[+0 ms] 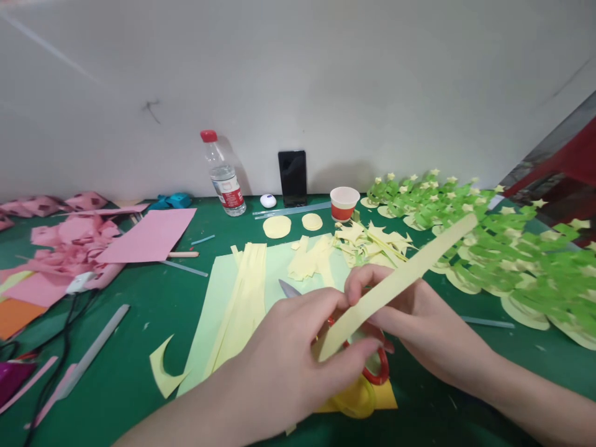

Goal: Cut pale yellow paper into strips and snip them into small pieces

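Observation:
A long pale yellow paper strip [405, 279] slants upward to the right between my hands. My left hand [302, 354] pinches its lower end between thumb and fingers. Farther along, my right hand [414, 310] has its thumb and fingers closed around the strip's edge. Beneath them are scissors with a red handle [380, 371] and a grey blade tip [288, 288]; their middle is hidden by my hands. More yellow strips [246, 279] lie on pale green paper [207, 329] left of my hands. Below my left hand sits a yellow round object [356, 397], partly covered.
Rows of green paper pieces with yellow stars [512, 248] line the right side. Paper scraps [372, 242], a paper cup [343, 203], yellow discs [277, 226], a phone [293, 178] and a bottle [226, 180] stand or lie behind. Pink paper [151, 236] and a black cable [67, 335] are left.

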Demonstrator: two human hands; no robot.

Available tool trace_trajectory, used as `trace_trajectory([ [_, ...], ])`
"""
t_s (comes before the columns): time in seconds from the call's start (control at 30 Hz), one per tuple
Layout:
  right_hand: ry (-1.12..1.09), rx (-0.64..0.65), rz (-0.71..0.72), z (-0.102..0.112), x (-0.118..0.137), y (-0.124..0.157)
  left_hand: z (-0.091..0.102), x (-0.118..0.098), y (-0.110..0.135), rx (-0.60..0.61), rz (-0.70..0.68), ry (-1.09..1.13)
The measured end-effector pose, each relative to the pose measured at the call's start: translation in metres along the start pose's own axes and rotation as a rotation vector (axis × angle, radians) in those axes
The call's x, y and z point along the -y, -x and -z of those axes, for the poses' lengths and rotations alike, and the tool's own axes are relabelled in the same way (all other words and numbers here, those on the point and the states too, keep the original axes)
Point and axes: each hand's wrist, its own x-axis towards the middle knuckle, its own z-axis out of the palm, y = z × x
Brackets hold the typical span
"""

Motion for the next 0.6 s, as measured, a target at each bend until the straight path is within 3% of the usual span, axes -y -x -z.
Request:
trace_trajectory([
  [0.13, 0.057, -0.023, 0.029, 0.0, 0.0, 0.002, -0.001, 0.004, 0.003, -0.044, -0.103, -0.1],
  [0.33, 0.053, -0.017, -0.013, 0.005, 0.005, 0.001, 0.006, 0.007, 0.001, -0.004, -0.053, -0.246],
  [0.6, -0.074, -0.21, 0.185, 0.043, 0.029, -0.003, 0.025, 0.007, -0.003, 0.125, -0.078, -0.36],
])
